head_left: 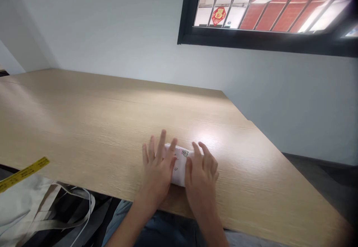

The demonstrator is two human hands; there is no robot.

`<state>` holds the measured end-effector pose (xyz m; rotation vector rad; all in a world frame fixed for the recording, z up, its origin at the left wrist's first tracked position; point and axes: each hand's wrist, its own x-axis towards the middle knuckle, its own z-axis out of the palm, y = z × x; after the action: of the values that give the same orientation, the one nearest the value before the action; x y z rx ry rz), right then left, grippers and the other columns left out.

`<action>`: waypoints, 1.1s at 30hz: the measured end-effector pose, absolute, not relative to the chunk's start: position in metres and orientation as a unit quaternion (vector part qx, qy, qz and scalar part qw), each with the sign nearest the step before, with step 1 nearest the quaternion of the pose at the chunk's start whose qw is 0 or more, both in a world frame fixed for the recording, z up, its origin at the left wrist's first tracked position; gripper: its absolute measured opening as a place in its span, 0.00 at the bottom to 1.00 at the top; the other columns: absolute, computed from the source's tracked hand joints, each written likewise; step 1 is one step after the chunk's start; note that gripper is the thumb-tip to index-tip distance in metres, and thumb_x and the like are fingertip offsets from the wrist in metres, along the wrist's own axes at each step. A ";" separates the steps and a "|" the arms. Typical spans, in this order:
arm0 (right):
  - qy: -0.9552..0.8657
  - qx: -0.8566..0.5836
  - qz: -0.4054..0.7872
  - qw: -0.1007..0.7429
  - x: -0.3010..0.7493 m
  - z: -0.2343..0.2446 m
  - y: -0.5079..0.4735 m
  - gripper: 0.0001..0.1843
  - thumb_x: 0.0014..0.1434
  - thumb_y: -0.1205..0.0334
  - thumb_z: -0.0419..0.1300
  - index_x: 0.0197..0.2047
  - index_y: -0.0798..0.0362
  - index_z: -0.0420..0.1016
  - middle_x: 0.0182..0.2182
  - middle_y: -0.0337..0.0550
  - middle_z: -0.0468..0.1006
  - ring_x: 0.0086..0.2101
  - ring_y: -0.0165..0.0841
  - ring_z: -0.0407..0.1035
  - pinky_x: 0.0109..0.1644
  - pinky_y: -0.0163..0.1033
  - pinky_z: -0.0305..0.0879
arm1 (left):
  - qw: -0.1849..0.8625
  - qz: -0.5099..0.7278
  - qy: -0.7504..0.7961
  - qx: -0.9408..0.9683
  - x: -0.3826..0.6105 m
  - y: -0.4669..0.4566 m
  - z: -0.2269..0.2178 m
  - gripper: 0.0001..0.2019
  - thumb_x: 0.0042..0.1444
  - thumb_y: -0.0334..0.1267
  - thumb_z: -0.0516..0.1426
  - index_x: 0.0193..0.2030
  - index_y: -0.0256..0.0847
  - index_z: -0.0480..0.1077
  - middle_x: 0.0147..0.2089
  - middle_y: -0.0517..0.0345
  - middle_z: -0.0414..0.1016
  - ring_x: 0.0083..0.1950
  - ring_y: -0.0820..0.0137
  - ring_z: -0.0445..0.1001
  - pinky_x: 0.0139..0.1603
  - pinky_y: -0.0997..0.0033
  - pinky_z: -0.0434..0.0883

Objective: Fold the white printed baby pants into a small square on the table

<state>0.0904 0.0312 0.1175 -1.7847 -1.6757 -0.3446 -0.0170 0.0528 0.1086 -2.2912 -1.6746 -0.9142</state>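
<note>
At the far left, below the surface's near edge, a pale canvas bag (25, 209) lies slack with its flat straps looped; what is in it cannot be seen. A yellow printed tape (24, 172) runs slantwise across it. The surface (92, 127) is a broad slab of light wood with a fine straight grain, matte apart from one bright patch of glare near the middle.

The left hand (158, 167) lies flat and wide, fingers spread, its palm on the left end of a white bundle (180, 165). The bundle is small, soft-looking and round-cornered, with tiny coloured prints on top. It lies on the surface close to the near edge, between and under both hands. The right hand (201, 172) covers its right end, fingers gently bent, not closed round it.

Behind, a plain white wall (125, 34). Upper right, a black-framed window (265, 38) shows red brick and a red ornament (219, 15).
</note>
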 end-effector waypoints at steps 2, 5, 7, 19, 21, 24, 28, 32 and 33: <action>-0.690 -0.641 -0.143 0.303 0.084 0.110 0.027 0.23 0.65 0.62 0.38 0.59 0.54 0.59 0.58 0.50 0.60 0.56 0.47 0.52 0.55 0.59 0.49 | 0.091 -0.268 -0.528 -0.801 -0.019 0.051 0.104 0.24 0.62 0.35 0.44 0.65 0.50 0.48 0.69 0.56 0.38 0.67 0.49 0.37 0.60 0.39 0.47; -0.736 -0.612 -0.093 0.273 0.097 0.099 0.025 0.25 0.65 0.58 0.37 0.61 0.58 0.57 0.59 0.50 0.59 0.59 0.45 0.48 0.59 0.59 0.45 | 0.031 -0.230 -0.531 -0.815 -0.033 0.047 0.097 0.24 0.63 0.40 0.43 0.65 0.49 0.46 0.69 0.53 0.37 0.66 0.52 0.44 0.60 0.46 0.54; -0.729 -0.619 -0.033 0.290 0.119 0.095 0.024 0.28 0.65 0.55 0.36 0.60 0.62 0.57 0.59 0.54 0.58 0.59 0.43 0.48 0.59 0.55 0.50 | -0.015 -0.231 -0.540 -0.810 -0.046 0.044 0.094 0.25 0.63 0.44 0.41 0.66 0.45 0.44 0.69 0.50 0.36 0.66 0.56 0.46 0.60 0.51 0.56; -0.738 -0.552 0.077 0.381 0.127 0.091 -0.041 0.11 0.61 0.62 0.49 0.39 0.49 0.72 0.34 0.43 0.75 0.35 0.36 0.70 0.39 0.38 0.67 | -0.265 -0.300 -0.506 -0.764 -0.041 0.075 0.137 0.20 0.62 0.42 0.44 0.58 0.40 0.60 0.63 0.52 0.57 0.65 0.65 0.51 0.62 0.62 0.54; -0.749 -0.552 0.023 0.367 0.117 0.086 -0.039 0.12 0.59 0.65 0.51 0.45 0.51 0.71 0.39 0.46 0.74 0.39 0.37 0.69 0.41 0.40 0.67 | -0.269 -0.309 -0.504 -0.761 -0.040 0.076 0.138 0.18 0.60 0.39 0.45 0.55 0.39 0.64 0.58 0.51 0.65 0.60 0.66 0.60 0.59 0.64 0.57; -0.711 -0.603 0.012 0.363 0.110 0.089 -0.029 0.14 0.59 0.62 0.49 0.46 0.54 0.69 0.42 0.49 0.72 0.41 0.39 0.68 0.42 0.42 0.67 | -0.285 -0.325 -0.548 -0.716 -0.049 0.059 0.134 0.15 0.59 0.40 0.47 0.50 0.38 0.65 0.50 0.51 0.70 0.51 0.64 0.67 0.52 0.63 0.64; -0.672 -0.648 0.094 0.345 0.106 0.104 -0.010 0.15 0.61 0.57 0.46 0.45 0.53 0.68 0.42 0.49 0.71 0.41 0.39 0.68 0.43 0.44 0.67 | -0.344 -0.309 -0.606 -0.647 -0.063 0.019 0.127 0.16 0.57 0.48 0.48 0.45 0.39 0.63 0.43 0.51 0.71 0.43 0.62 0.70 0.41 0.62 0.67; -0.663 -0.659 0.122 0.333 0.105 0.110 0.005 0.17 0.60 0.56 0.45 0.47 0.53 0.67 0.43 0.49 0.70 0.43 0.40 0.66 0.46 0.48 0.64 | -0.402 -0.269 -0.629 -0.609 -0.070 -0.007 0.126 0.20 0.56 0.53 0.49 0.46 0.40 0.61 0.40 0.53 0.71 0.39 0.63 0.70 0.40 0.61 0.66; -0.662 -0.658 0.127 0.336 0.104 0.111 0.006 0.17 0.60 0.56 0.45 0.48 0.53 0.67 0.44 0.49 0.70 0.43 0.41 0.65 0.47 0.49 0.64 | -0.407 -0.273 -0.632 -0.600 -0.070 -0.008 0.127 0.21 0.56 0.54 0.48 0.47 0.40 0.61 0.41 0.52 0.71 0.39 0.63 0.70 0.41 0.61 0.66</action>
<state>0.1043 0.0062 0.1108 -1.7161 -1.7267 0.3314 -0.0704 -0.0076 0.1271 -2.6167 -2.7535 -1.1895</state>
